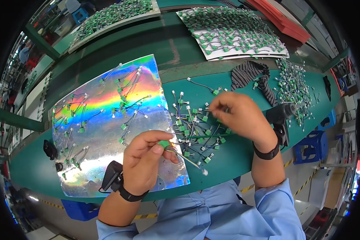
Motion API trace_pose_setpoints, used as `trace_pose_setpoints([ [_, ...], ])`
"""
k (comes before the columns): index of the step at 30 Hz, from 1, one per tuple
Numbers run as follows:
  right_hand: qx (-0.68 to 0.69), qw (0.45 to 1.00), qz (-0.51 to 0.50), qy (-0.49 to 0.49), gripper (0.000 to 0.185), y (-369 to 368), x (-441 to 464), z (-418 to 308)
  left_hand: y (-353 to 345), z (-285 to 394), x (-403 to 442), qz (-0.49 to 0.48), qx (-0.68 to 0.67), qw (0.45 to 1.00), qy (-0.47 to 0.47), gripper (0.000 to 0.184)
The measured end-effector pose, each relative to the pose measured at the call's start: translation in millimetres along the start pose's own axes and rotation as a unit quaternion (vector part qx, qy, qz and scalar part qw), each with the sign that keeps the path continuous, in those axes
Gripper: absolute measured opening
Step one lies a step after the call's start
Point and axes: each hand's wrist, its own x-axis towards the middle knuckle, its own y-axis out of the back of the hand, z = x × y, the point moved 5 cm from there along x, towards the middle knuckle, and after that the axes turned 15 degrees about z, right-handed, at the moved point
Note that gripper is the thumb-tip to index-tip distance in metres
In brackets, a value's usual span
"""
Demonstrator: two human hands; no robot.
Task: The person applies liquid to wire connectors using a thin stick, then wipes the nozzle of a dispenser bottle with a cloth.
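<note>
Near the centre, the left hand point(142, 162) is pinching a green connector point(163, 143), its wires trailing toward four o'clock. At three o'clock, the right hand point(242, 116) is curling its fingers narrowly beside loose connectors point(186, 129); its grip cannot be told. A shiny sheet point(92, 148) is lying toward nine.

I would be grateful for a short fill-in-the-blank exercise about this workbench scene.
1. The left hand pinches a wired connector whose body is ____.
2. From the wearer's viewpoint, the shiny iridescent sheet lies to the ____ of the right hand.
3. The dark cloth beyond the right hand is patterned with ____.
4. The wristbands on both arms are ____.

Missing words: green; left; stripes; black.
</note>
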Motion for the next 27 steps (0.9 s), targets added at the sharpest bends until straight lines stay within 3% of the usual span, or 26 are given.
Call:
trace_pose_setpoints([
  [4, -0.027, 0.986, -0.128, 0.099, 0.014, -26.9, -14.9, -23.3, -2.6, -5.3, -1.1, -0.035, -0.057, 0.994, 0.084, 0.028],
  [5, -0.062, 0.981, -0.098, 0.156, 0.013, -33.3, -18.3, -28.3, -4.3, -6.1, -0.8, -0.048, -0.063, 0.993, 0.091, 0.028],
  [11, -0.085, 0.977, -0.086, 0.177, 0.010, -39.5, -22.6, -31.2, -9.4, -7.0, -3.2, -0.117, -0.067, 0.989, 0.060, 0.027],
  [14, -0.054, 0.984, -0.048, 0.163, 0.017, -24.9, -16.3, -35.1, -8.6, -6.1, -3.0, -0.132, -0.061, 0.988, 0.047, 0.026],
  [18, 0.084, 0.987, 0.035, 0.131, 0.017, -1.5, -14.3, -46.8, -5.4, -8.3, -1.3, -0.148, -0.067, 0.986, 0.043, 0.025],
  [21, 0.279, 0.939, 0.113, 0.167, 0.020, 16.7, -22.5, -48.3, -5.8, -10.5, 0.0, -0.153, -0.091, 0.983, 0.053, 0.024],
  [25, 0.421, 0.901, -0.041, 0.094, 0.020, 12.7, -26.6, -50.8, -10.0, -10.5, 2.5, -0.172, -0.099, 0.979, 0.047, 0.023],
  [27, 0.500, 0.863, -0.065, 0.021, 0.020, 1.4, -30.9, -51.7, -11.8, -9.6, 2.9, -0.173, -0.101, 0.979, 0.028, 0.023],
])
